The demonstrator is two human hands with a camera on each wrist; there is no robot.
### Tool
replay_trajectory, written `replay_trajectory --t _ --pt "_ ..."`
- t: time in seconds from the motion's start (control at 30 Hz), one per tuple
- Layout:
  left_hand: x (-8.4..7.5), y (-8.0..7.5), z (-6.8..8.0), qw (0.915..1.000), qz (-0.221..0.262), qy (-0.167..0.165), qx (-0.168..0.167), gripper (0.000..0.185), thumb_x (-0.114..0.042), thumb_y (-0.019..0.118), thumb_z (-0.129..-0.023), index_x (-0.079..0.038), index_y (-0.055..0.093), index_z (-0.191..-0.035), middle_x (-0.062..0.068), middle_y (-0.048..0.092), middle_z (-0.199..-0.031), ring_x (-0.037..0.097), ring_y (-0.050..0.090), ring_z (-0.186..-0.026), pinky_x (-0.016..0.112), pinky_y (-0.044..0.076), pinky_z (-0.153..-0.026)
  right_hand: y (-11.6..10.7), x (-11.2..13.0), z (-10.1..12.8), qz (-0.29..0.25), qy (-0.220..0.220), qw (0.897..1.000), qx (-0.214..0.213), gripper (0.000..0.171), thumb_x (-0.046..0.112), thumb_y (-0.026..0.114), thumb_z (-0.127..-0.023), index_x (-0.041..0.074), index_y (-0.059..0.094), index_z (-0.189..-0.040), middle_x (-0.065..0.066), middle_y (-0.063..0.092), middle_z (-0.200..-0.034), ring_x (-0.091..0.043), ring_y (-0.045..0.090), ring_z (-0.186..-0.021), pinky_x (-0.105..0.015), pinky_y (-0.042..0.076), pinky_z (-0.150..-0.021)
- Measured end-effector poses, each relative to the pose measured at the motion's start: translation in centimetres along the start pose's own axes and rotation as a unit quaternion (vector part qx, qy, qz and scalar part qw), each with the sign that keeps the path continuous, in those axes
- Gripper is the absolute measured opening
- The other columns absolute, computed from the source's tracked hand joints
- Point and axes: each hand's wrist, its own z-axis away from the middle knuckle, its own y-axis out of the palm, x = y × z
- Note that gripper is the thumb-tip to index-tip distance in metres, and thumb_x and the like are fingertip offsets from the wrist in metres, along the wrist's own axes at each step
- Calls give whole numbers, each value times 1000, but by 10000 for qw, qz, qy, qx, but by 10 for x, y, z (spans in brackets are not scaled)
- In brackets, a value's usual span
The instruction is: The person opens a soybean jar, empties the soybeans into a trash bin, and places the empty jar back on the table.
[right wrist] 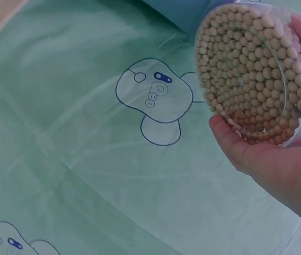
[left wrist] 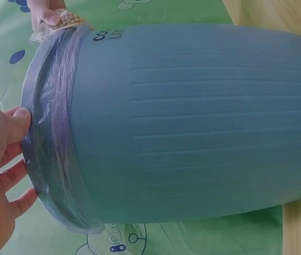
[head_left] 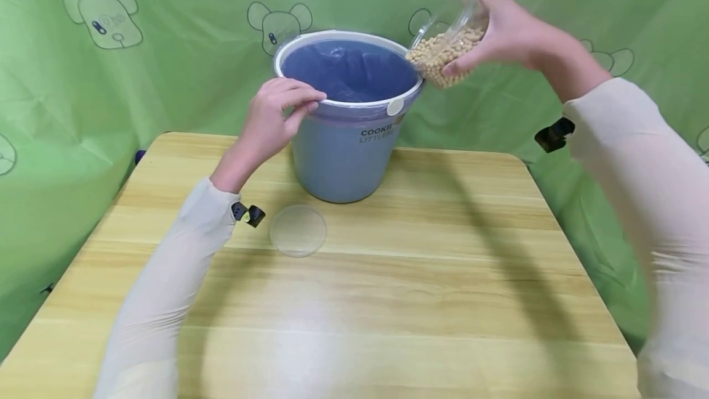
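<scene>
Soybeans (head_left: pixel 445 54) in a clear tub (head_left: pixel 451 39) are gripped by the right hand (head_left: pixel 498 29), tilted beside the lined blue bin's (head_left: pixel 346 153) rim. The left hand (head_left: pixel 271 119) rests relaxed on that rim, steadying. Pouring appears imminent; the tub mouth should be brought over the opening first.

Blue bin (head_left: pixel 343 153), tan beans (head_left: pixel 443 54), green bear-print cloth (head_left: pixel 166 36), pale wood-grain table (head_left: pixel 421 276).
</scene>
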Motion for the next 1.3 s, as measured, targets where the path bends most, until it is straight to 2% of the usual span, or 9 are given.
replay_trajectory --t 0.13,0.4,0.5,0.63,0.77,0.87,1.1,1.3 --pt "-1 0 0 10000 17 -48 -17 17 -9 72 -93 -9 79 -109 10 78 -111 29 68 -110 39 44 -112 -2 5 -4 263 61 9996 81 133 29 94 -72 6 1 -164 -23 29 -161 -40 37 -135 -64 34 -116" --pt "-2 1 0 9999 24 -95 -41 17 -10 72 -93 -9 79 -108 10 78 -110 29 67 -110 37 43 -113 -4 13 -9 498 0 9986 205 135 32 95 -71 5 0 -163 -28 28 -160 -45 37 -135 -68 36 -113" --pt "-2 1 1 9999 40 -100 -58 16 -9 72 -93 -9 79 -108 10 78 -110 29 67 -110 38 43 -113 -3 14 -12 565 -116 9982 168 132 30 96 -70 2 5 -162 -29 32 -155 -42 41 -130 -63 40 -109" --pt "-1 2 1 9999 26 -162 -34 16 -10 72 -94 -9 79 -108 10 78 -110 28 68 -109 37 44 -113 -3 14 -16 753 -331 9965 126 124 27 96 -69 -1 16 -159 -27 42 -144 -35 46 -118 -52 47 -97" --pt "-1 3 2 9998 18 -213 -27 16 -10 72 -94 -9 79 -108 9 78 -109 28 68 -109 36 44 -113 -2 18 -19 948 -508 9940 173 123 26 96 -69 -4 16 -158 -32 43 -143 -41 47 -121 -59 47 -102" --pt "0 3 2 9997 34 -220 -52 16 -10 72 -94 -9 79 -108 9 78 -109 28 68 -109 36 43 -114 -2 23 -20 1180 -556 9913 183 128 26 96 -69 -5 11 -159 -34 37 -149 -45 42 -127 -66 41 -109" --pt "0 6 1 9996 101 -227 -95 16 -9 72 -93 -9 79 -108 9 78 -109 28 68 -109 36 43 -114 2 36 -23 1819 -462 9820 200 135 27 95 -68 -3 2 -161 -37 18 -161 -53 30 -140 -69 33 -116" --pt "1 9 1 9996 172 -180 -139 16 -8 73 -93 -9 79 -108 10 78 -109 28 67 -109 37 42 -114 6 43 -24 1973 -352 9794 247 138 24 94 -66 4 -3 -162 -37 10 -162 -56 34 -138 -71 35 -113"
